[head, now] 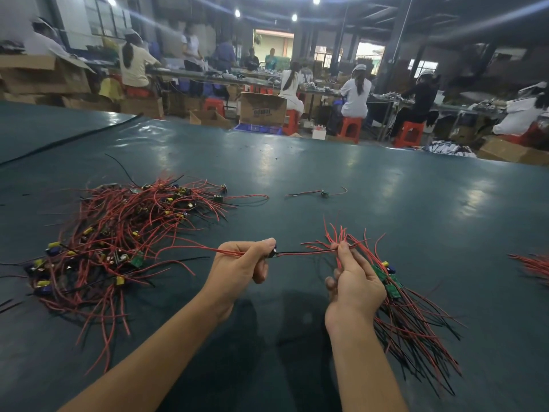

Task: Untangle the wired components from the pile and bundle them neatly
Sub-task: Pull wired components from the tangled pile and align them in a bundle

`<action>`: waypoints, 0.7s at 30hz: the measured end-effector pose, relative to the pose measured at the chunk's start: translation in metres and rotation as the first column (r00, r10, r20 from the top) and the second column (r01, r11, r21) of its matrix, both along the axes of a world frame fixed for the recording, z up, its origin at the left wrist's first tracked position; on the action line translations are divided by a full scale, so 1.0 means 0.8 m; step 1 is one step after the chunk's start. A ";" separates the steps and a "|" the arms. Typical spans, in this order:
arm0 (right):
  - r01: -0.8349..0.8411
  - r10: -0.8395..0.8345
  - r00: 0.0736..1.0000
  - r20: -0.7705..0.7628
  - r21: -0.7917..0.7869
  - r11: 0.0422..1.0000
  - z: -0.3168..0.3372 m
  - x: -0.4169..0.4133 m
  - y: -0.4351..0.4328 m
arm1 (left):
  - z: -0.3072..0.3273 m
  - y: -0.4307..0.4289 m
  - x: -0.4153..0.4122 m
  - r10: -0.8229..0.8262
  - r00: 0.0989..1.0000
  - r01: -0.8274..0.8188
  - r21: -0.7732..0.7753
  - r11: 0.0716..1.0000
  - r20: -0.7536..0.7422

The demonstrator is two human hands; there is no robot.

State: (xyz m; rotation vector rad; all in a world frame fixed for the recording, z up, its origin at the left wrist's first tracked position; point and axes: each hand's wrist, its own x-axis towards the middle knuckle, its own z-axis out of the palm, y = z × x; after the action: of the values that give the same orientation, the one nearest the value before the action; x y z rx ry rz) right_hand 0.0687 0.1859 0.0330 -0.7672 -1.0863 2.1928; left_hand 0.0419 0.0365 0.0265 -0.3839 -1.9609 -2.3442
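Tangled red-and-black wired components lie in a loose pile [118, 233] on your dark green surface [386, 179]. Just right of the pile, your left hand [240, 263] pinches a single wired component [271, 253], whose free red end trails back among the pile's outer strands. Its other lead runs taut to your right hand [353, 281], further right of the pile, which clasps a fanned bundle of sorted wired boards [416, 322]. Beyond the pile to the right lies one stray wired board [325, 193]. Far right of the pile, blurred red wires [531, 264] show. Behind the pile runs a long black cable [74, 138].
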 end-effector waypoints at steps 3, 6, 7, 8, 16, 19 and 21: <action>0.015 -0.016 1.000 -0.007 -0.023 1.000 0.001 0.002 0.001 | 0.002 0.001 0.003 -0.006 1.000 0.006 0.004 1.000 0.012; 0.012 -0.012 1.000 0.004 -0.061 0.998 0.003 0.003 0.002 | 0.005 0.001 0.004 -0.009 1.000 0.009 0.020 1.000 0.028; 0.007 -0.006 1.000 0.012 -0.069 0.998 0.003 0.004 0.002 | 0.006 0.000 0.005 -0.009 0.999 0.007 0.034 0.999 0.036; 0.000 0.001 1.000 0.018 -0.072 0.997 0.003 0.004 0.001 | 0.007 0.000 0.005 -0.006 0.999 0.004 0.050 0.999 0.045; -0.389 0.375 0.916 0.143 0.086 0.917 0.001 0.011 -0.028 | 0.010 -0.006 0.002 -0.005 0.995 -0.003 0.086 0.996 0.096; -0.475 0.453 0.880 0.145 0.216 0.853 -0.002 0.013 -0.050 | 0.004 0.000 0.004 -0.036 0.998 0.036 0.011 0.999 0.051; -0.479 0.466 0.878 0.114 0.269 0.836 -0.004 0.015 -0.060 | 0.000 0.003 0.005 -0.063 0.997 0.065 -0.032 0.997 0.035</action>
State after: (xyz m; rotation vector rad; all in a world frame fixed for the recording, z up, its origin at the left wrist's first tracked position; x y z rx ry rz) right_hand 0.0805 0.1382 0.0295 -0.4456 -1.7283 2.3291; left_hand 0.0457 0.0390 0.0266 -0.4183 -2.0343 -2.3744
